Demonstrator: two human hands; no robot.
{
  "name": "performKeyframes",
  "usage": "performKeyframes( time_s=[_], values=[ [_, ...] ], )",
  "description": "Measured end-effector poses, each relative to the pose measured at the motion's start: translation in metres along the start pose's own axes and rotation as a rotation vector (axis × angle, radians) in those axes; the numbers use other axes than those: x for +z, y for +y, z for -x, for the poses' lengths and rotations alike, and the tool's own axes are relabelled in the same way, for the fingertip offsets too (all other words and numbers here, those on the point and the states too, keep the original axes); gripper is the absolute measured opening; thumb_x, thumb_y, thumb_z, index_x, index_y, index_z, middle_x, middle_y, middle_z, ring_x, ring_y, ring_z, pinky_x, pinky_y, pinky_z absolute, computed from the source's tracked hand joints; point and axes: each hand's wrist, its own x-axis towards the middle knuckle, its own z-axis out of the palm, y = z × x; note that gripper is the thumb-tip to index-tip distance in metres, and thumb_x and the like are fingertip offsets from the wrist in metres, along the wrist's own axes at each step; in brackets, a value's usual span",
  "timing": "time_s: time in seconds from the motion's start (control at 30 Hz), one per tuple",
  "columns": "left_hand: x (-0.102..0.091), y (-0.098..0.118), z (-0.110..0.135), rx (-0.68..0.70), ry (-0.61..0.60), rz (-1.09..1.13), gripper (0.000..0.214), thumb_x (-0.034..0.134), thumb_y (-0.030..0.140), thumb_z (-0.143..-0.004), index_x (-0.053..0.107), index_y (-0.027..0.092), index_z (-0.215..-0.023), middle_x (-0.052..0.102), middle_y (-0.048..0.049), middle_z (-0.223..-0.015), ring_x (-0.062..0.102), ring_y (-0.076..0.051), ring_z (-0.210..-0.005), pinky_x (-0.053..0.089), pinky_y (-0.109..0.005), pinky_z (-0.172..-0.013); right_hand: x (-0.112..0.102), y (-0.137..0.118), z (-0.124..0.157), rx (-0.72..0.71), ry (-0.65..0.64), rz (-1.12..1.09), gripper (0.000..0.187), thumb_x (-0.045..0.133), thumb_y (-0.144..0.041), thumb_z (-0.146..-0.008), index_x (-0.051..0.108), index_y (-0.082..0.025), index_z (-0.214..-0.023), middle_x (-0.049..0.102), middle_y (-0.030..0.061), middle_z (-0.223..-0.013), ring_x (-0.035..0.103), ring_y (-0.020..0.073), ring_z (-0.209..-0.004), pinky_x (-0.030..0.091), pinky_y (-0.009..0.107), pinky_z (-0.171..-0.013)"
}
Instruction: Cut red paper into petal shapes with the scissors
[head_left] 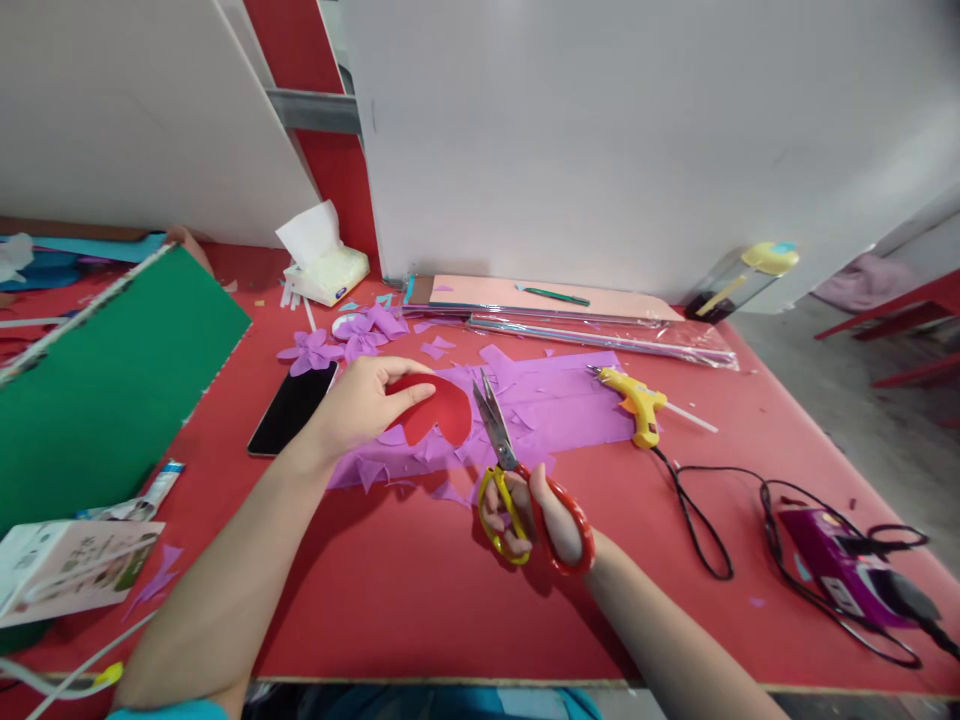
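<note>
Between the thumb and fingers of my left hand [371,400] is a red paper heart [442,405], its lobes toward me. My right hand [536,515] grips a pair of scissors [496,420], with fingers through the yellow loop and thumb through the red one. The scissor blades point up and away, slightly parted, just right of the heart and apart from it. Under both lies purple paper [570,405], with many cut scraps scattered over it. Purple paper flowers [309,351] lie beyond my left hand, near a black phone [292,410].
A yellow glue gun [636,402] lies right of the purple paper, its cord running to a purple power strip [840,565]. Wrapped sticks [600,338] and a green pen [556,296] lie at the back. A tissue pack [328,272] and green board [112,380] are left.
</note>
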Motion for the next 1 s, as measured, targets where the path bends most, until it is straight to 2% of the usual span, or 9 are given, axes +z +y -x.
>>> performKeyframes(
  time_s=[0.1,0.2,0.33,0.47,0.53,0.6,0.67,0.77,1.0],
  values=[
    [-0.002,-0.001,0.000,0.012,0.015,0.031,0.020,0.062,0.032,-0.076,0.070,0.016,-0.087,0.073,-0.0036,-0.083,0.068,-0.017,-0.072,0.056,-0.025,-0.065,0.001,-0.003,0.000,-0.021,-0.043,0.045,0.069,0.035,-0.081,-0.072,0.051,-0.015,-0.081,0.053,0.0021,-0.067,0.042,0.0071,-0.041,0.029,0.019,-0.037],
    [-0.002,-0.001,0.001,0.047,0.042,0.065,0.018,0.062,0.030,-0.076,0.071,0.017,-0.086,0.074,-0.0038,-0.081,0.068,-0.017,-0.069,0.056,-0.024,-0.062,0.006,-0.006,0.004,-0.049,-0.026,0.110,0.068,0.039,-0.079,-0.072,0.055,-0.014,-0.086,0.056,0.0064,-0.077,0.047,0.0100,-0.051,0.035,0.022,-0.045],
    [0.000,0.001,0.004,0.061,0.077,0.089,0.017,0.064,0.030,-0.075,0.072,0.018,-0.085,0.074,-0.0043,-0.081,0.068,-0.018,-0.070,0.056,-0.026,-0.064,0.004,-0.001,0.009,-0.142,0.054,0.260,0.064,0.039,-0.074,-0.077,0.058,-0.015,-0.094,0.055,0.0075,-0.084,0.045,0.0108,-0.057,0.037,0.024,-0.051],
    [0.003,0.006,0.007,0.052,0.075,0.096,0.018,0.064,0.030,-0.075,0.072,0.018,-0.086,0.074,-0.0042,-0.081,0.068,-0.018,-0.069,0.056,-0.027,-0.065,-0.002,0.005,0.010,-0.192,0.063,0.362,0.066,0.040,-0.075,-0.075,0.058,-0.017,-0.099,0.049,0.0020,-0.073,0.038,0.0106,-0.054,0.036,0.024,-0.052],
    [0.006,0.010,0.009,0.049,0.081,0.105,0.017,0.064,0.029,-0.075,0.072,0.017,-0.086,0.074,-0.0042,-0.081,0.068,-0.017,-0.068,0.056,-0.026,-0.063,-0.002,0.003,0.010,-0.188,0.060,0.408,0.065,0.040,-0.075,-0.075,0.059,-0.018,-0.100,0.048,0.0013,-0.071,0.037,0.0110,-0.054,0.036,0.024,-0.053],
    [0.009,0.014,0.012,0.061,0.102,0.105,0.016,0.064,0.027,-0.075,0.072,0.017,-0.085,0.074,-0.0041,-0.082,0.068,-0.018,-0.070,0.056,-0.025,-0.063,-0.001,0.000,0.011,-0.204,0.085,0.461,0.060,0.041,-0.072,-0.077,0.058,-0.020,-0.100,0.053,0.0040,-0.079,0.043,0.0126,-0.059,0.039,0.026,-0.056],
    [0.012,0.016,0.014,0.086,0.136,0.084,0.015,0.064,0.026,-0.075,0.072,0.018,-0.085,0.074,-0.0034,-0.083,0.068,-0.018,-0.072,0.057,-0.026,-0.067,0.002,-0.004,0.011,-0.246,0.105,0.516,0.053,0.044,-0.068,-0.079,0.058,-0.021,-0.098,0.056,0.0062,-0.088,0.049,0.0152,-0.068,0.042,0.028,-0.063],
    [0.016,0.016,0.016,0.119,0.193,0.019,0.017,0.064,0.026,-0.076,0.073,0.018,-0.088,0.075,-0.0026,-0.087,0.069,-0.018,-0.076,0.056,-0.027,-0.074,0.007,-0.008,0.012,-0.305,0.108,0.557,0.048,0.044,-0.065,-0.081,0.058,-0.021,-0.094,0.058,0.0064,-0.089,0.054,0.0187,-0.077,0.044,0.033,-0.072],
    [0.024,0.018,0.020,0.159,0.295,-0.054,0.019,0.062,0.027,-0.078,0.073,0.020,-0.091,0.075,-0.0015,-0.090,0.069,-0.018,-0.081,0.056,-0.026,-0.076,0.014,-0.008,0.010,-0.312,0.213,0.580,0.063,0.041,-0.077,-0.072,0.054,-0.019,-0.091,0.056,0.0057,-0.084,0.053,0.0191,-0.071,0.045,0.033,-0.068]
  ],
)
